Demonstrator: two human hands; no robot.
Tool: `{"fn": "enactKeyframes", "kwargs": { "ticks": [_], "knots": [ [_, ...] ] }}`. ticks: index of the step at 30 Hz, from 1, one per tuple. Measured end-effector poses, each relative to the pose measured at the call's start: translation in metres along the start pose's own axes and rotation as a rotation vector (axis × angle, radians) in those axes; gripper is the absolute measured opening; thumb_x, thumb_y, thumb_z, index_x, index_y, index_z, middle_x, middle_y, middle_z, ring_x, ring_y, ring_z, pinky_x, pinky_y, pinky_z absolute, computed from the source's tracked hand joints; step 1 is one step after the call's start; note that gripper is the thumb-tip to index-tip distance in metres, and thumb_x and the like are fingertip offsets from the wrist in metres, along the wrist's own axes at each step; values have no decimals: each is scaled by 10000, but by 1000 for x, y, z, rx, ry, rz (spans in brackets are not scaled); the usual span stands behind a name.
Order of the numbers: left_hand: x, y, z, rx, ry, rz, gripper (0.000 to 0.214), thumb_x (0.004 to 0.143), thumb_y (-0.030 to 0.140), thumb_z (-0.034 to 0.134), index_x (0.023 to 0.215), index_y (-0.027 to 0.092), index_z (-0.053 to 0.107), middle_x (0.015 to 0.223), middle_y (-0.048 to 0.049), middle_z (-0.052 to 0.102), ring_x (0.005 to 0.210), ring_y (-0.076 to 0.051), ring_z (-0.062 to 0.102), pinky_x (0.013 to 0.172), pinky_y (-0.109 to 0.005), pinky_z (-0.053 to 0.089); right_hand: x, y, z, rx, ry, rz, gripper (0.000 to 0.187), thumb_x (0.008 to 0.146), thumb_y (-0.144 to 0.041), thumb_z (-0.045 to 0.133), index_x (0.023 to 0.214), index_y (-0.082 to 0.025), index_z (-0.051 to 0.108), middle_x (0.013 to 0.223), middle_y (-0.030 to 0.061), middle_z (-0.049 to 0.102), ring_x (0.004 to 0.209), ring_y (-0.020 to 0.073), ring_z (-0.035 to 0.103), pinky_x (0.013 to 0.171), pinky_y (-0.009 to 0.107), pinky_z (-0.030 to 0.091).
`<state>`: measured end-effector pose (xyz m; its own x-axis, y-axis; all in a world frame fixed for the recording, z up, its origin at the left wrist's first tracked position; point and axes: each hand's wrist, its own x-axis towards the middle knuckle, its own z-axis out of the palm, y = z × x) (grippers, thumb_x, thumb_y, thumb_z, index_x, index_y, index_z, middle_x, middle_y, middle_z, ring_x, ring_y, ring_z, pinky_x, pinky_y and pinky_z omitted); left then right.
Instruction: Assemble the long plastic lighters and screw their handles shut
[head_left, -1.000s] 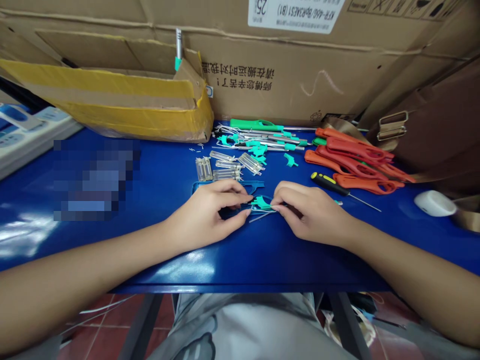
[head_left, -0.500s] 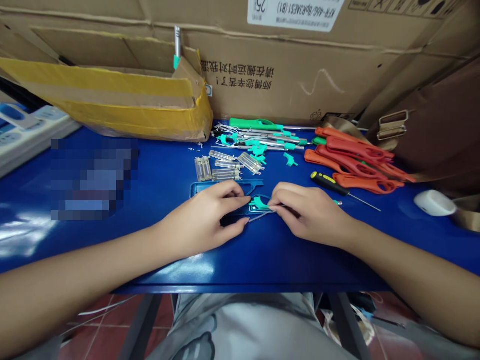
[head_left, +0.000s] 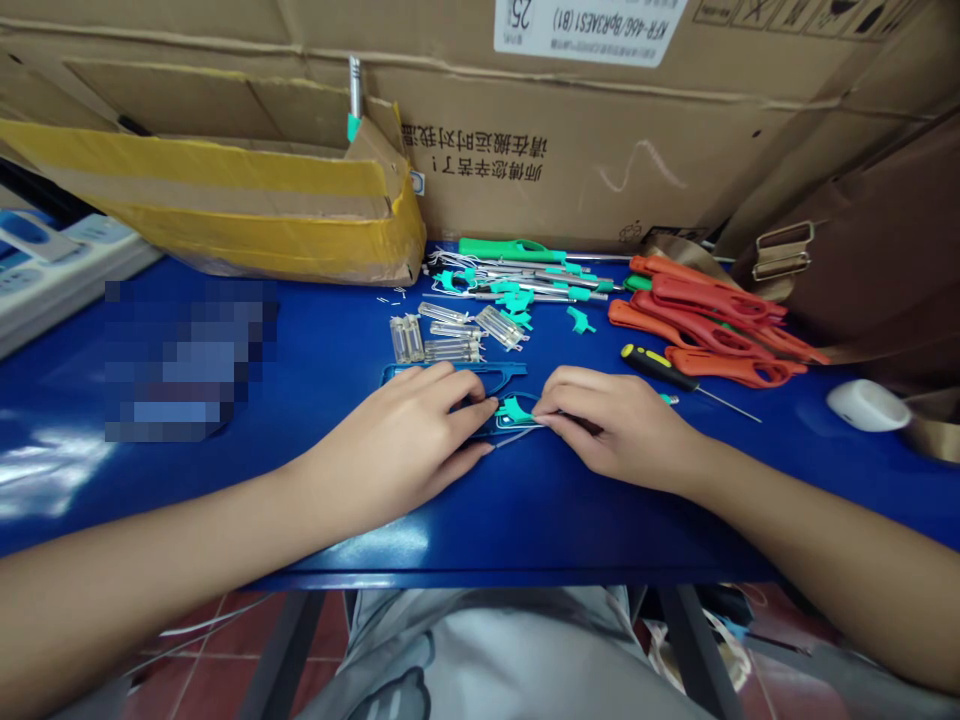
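Right hand [head_left: 619,425], green trigger piece [head_left: 513,410] at fingertips

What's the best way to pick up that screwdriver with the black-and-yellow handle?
Probably by the thick black-and-yellow handle, from above and slightly left: it lies flat, its thin metal shaft points right and nearer the viewer, and red and orange plastic casings crowd its far side.

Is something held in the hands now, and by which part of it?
The right hand seems to pinch the small green piece by its right end. The left hand is near the other end; whether it grips anything cannot be told.
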<state>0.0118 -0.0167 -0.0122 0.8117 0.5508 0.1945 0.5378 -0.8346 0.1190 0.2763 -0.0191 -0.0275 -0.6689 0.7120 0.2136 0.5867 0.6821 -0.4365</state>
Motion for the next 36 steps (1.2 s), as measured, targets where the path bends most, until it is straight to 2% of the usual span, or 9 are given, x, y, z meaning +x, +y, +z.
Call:
{"fn": "enactKeyframes", "kwargs": {
  "ticks": [4,18,24,31,36],
  "knots": [
    [0,0,0,9,6,-1,249,1011,273,564,1167,151,716,1060,-96,674,949,-254,633,839,-410,537,0,-1,-1,22,4,-24,168,1009,-188,526,984,-194,692,1005,47,693,872,153,664,764,273,505],
    [-1,1,1,38,20,36,266,1010,256,560,1167,119,726,1036,-101,669,948,-258,636,859,-436,574,0,-3,-2,33,6,-24,182,1000,-217,552,960,-187,727,986,56,661,813,146,653,744,269,499],
    [0,2,3,-31,33,19,281,1023,264,541,1177,114,723,1003,-103,669,922,-242,649,832,-395,588,0,-2,-1,-7,-12,-24,194,1014,-234,533,1045,-188,719,1043,58,684,846,154,666,748,269,494],
    [-1,2,9,-73,81,27,318,1015,240,553,1262,89,685,1013,-115,656,926,-243,630,813,-382,577,-1,2,-3,-94,-66,-98,225,1020,-172,468,1027,-188,692,1031,54,675,791,142,624,656,262,425],
    [-3,2,12,-109,83,14,301,1021,247,545,1250,123,696,1054,-106,650,938,-230,622,814,-366,569,-2,1,-6,-119,-81,-126,229,999,-129,460,996,-180,683,999,53,664,772,142,605,624,270,393]
  ]
}}
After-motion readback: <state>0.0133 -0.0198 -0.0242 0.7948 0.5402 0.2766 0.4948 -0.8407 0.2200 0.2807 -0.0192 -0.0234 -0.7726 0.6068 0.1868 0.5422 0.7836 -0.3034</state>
